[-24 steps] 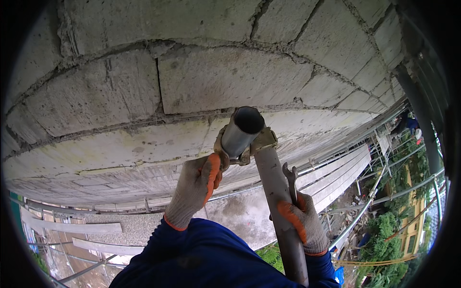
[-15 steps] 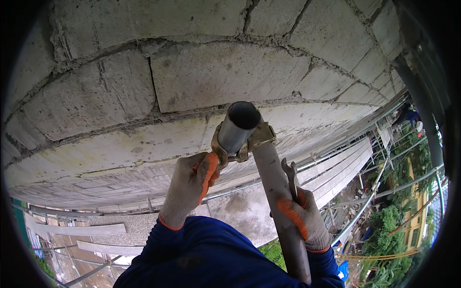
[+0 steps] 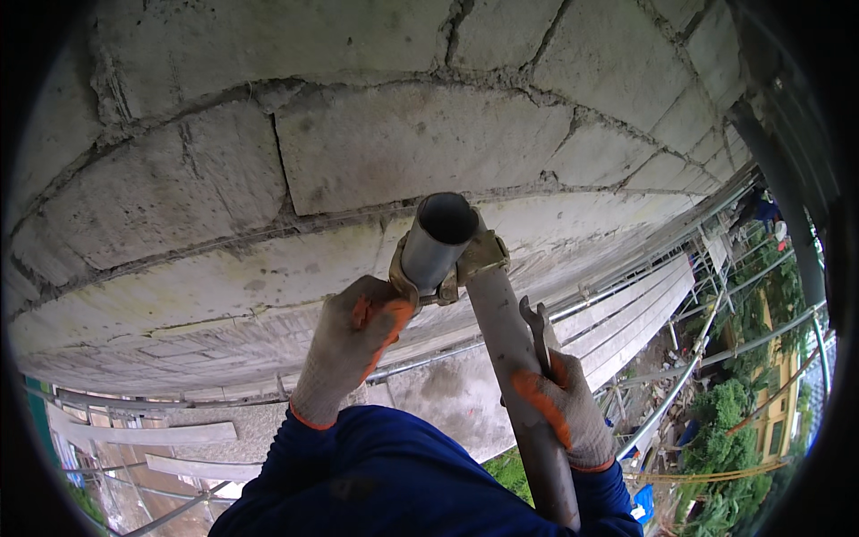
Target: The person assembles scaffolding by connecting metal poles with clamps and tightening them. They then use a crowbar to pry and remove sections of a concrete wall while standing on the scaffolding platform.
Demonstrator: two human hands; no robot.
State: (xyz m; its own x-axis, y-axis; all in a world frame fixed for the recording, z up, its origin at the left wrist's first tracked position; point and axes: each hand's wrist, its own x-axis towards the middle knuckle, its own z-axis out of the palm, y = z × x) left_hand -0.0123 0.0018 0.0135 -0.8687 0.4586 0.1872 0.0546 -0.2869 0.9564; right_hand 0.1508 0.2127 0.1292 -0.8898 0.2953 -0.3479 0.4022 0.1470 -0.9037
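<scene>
A short upright scaffold tube [image 3: 432,255] with an open top passes through a metal scaffold coupler [image 3: 484,252]. The coupler also joins a longer grey scaffold tube [image 3: 504,327], which slants down toward my body. My left hand [image 3: 356,329], in a pale knitted glove with orange palm coating, is closed at the coupler's left side, fingers curled against its edge; the exact part gripped is hidden. Lower right, my right hand [image 3: 571,403], gloved alike, wraps round the long tube. It also holds a wrench [image 3: 535,336] against the tube, open jaw pointing up.
A rough block wall [image 3: 420,143] with cracked mortar joints rises right behind the coupler. Below lie pale planks [image 3: 626,309] and scaffold rails [image 3: 680,394]. The ground, green trees [image 3: 716,430] and a yellow building [image 3: 778,394] show far down at right.
My left hand has turned slightly at the coupler, its orange fingertips tucked closer in. The tubes and coupler have shifted a little left and down in view. My right hand keeps its hold.
</scene>
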